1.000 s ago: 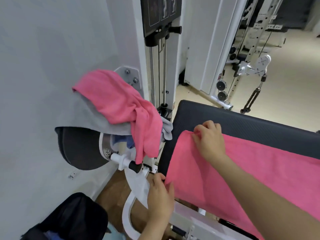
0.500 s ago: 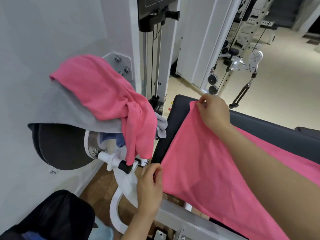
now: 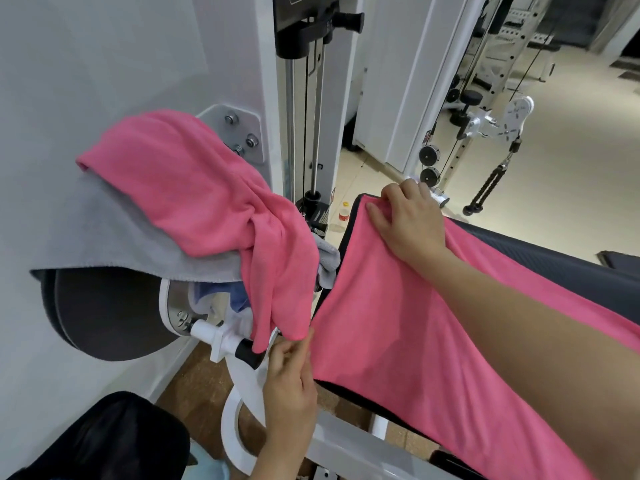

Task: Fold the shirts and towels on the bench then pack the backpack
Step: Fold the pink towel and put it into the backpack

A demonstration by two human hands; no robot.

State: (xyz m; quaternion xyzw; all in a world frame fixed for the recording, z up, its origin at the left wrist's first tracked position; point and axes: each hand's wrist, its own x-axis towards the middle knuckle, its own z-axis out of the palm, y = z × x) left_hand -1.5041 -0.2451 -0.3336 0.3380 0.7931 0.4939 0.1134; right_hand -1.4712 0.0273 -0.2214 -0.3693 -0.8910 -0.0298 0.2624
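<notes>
A pink towel (image 3: pixel 391 327) lies spread over the dark padded bench (image 3: pixel 554 258). My right hand (image 3: pixel 408 220) pinches its far left corner at the bench's end. My left hand (image 3: pixel 291 375) pinches the near left corner at the front edge. A second pink towel (image 3: pixel 207 202) hangs crumpled over a grey cloth (image 3: pixel 104 237) on the machine's round dark pad (image 3: pixel 104 320) to the left. Bluish fabric (image 3: pixel 235 299) shows under that pile. A black backpack (image 3: pixel 104 441) sits on the floor at the bottom left.
A white wall closes off the left side. The weight machine's white frame (image 3: pixel 242 403) and cable column (image 3: pixel 311 98) stand between the pile and the bench. A small bottle (image 3: pixel 343 213) stands on the floor beyond. More cable equipment (image 3: pixel 498 126) is at the back right.
Both hands carried the pink towel's left edge further left, to the bench's end. The right hand moved up and away with the far corner. The view shifted slightly.
</notes>
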